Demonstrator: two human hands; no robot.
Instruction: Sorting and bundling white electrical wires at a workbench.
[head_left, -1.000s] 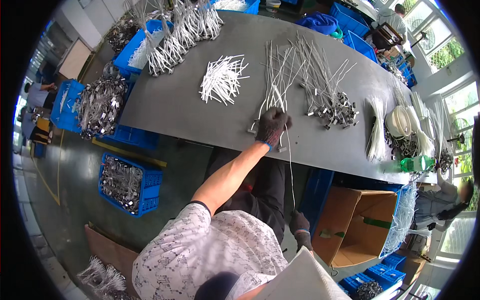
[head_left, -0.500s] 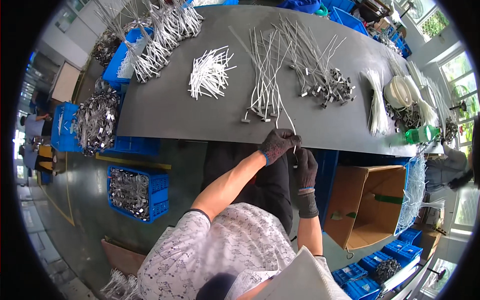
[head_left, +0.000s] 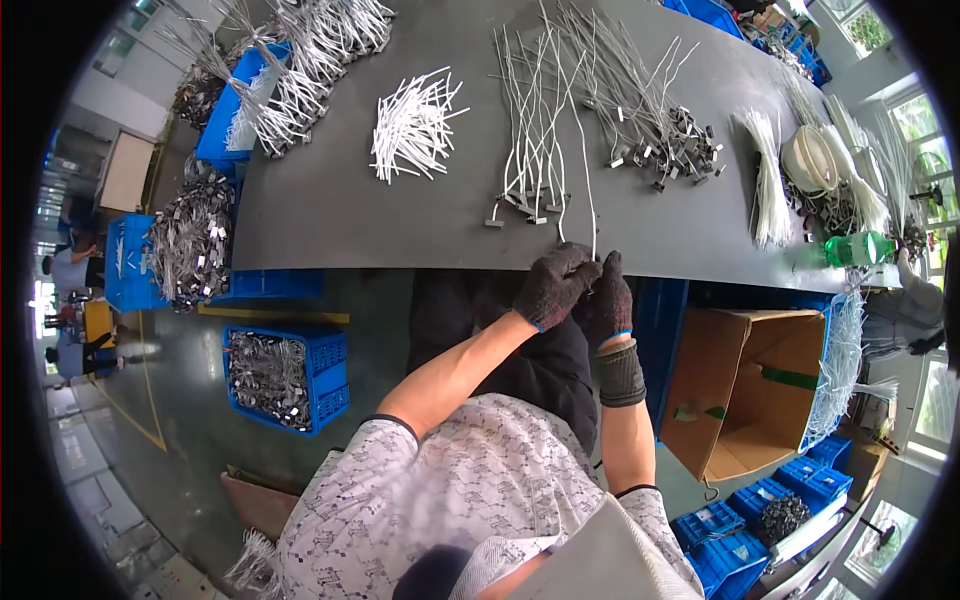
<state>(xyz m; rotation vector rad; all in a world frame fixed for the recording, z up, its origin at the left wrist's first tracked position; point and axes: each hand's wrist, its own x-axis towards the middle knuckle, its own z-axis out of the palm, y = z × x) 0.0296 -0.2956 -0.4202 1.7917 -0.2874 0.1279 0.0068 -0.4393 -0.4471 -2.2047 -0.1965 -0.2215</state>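
Observation:
Both my hands wear dark knit gloves and meet at the near edge of the grey table (head_left: 340,215). My left hand (head_left: 553,284) and my right hand (head_left: 607,300) pinch the near end of one thin white wire (head_left: 586,170) that runs away across the table. Just beyond my hands lies a fanned bunch of wires with metal clips (head_left: 530,130). A second clipped bunch (head_left: 650,125) lies to its right, and a heap of short white tubes (head_left: 412,125) to its left.
An open cardboard box (head_left: 745,390) stands on the floor at my right. Blue crates of metal parts (head_left: 285,375) sit on the floor at left. White cable bundles (head_left: 770,190), a coil (head_left: 812,160) and a green bottle (head_left: 858,248) lie at the table's right end. Another person (head_left: 905,310) sits far right.
My left hand drew back from the clipped bunch to the table edge with one wire. My right hand rose from beside my lap and joined it on the wire's end.

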